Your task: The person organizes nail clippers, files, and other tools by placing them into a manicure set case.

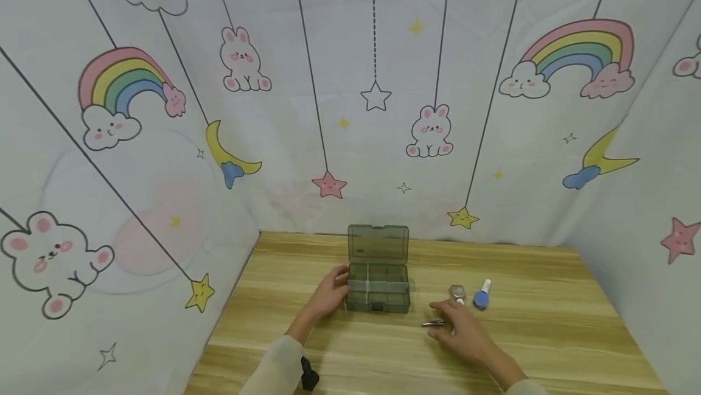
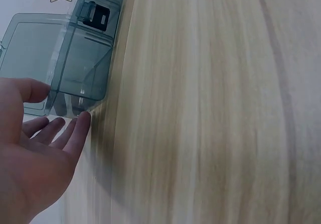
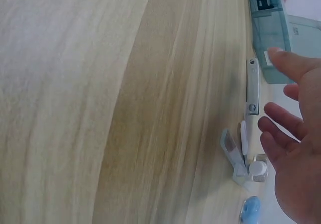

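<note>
A grey-green see-through compartment box (image 1: 378, 307) stands on the table with its lid (image 1: 378, 244) raised. At its left side is my left hand (image 1: 331, 291). In the left wrist view, this hand (image 2: 37, 158) has its fingertips against the box (image 2: 83, 63), fingers loosely extended and the thumb near the rim. My right hand (image 1: 462, 331) hovers over the table right of the box, fingers spread and slightly bent. Beside it lies a metal nail clipper (image 1: 432, 323); the right wrist view shows the clipper (image 3: 253, 86) apart from the fingers of the hand (image 3: 306, 148).
Beyond the right hand lie a small clear bottle (image 1: 457, 291) and a blue bottle with a white cap (image 1: 482, 299). A flat translucent piece (image 3: 231, 151) lies near the clipper. Close to my left sleeve is a black object (image 1: 309, 375). Printed cloth (image 1: 378, 157) walls the table in.
</note>
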A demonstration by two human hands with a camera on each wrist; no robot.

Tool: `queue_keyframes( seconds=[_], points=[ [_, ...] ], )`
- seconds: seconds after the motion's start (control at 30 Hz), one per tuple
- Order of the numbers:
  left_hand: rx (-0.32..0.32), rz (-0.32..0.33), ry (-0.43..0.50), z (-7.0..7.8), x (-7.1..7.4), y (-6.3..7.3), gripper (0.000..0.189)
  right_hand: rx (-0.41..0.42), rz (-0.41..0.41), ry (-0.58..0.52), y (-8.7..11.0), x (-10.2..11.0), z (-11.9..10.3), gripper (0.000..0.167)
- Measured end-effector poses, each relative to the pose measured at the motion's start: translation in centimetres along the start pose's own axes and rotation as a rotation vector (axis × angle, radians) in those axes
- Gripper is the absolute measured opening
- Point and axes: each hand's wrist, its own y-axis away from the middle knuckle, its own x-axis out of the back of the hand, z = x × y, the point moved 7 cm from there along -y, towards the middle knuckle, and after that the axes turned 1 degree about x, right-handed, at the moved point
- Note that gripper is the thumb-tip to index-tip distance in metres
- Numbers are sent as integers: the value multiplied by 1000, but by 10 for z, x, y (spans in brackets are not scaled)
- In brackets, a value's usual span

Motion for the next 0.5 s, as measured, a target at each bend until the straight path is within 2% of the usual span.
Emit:
queue_keyframes(
  seconds=[0.23, 0.37, 0.5],
  points=[
    [23, -19, 78, -3, -4, -3, 58, 68, 21, -21, 0, -5, 0, 40],
    [56, -40, 126, -5, -4, -6, 58, 97, 58, 15, -1, -5, 0, 30],
    [85, -46, 150, -8, -4, -8, 59, 105, 83, 47, -2, -7, 1, 28]
  ],
)
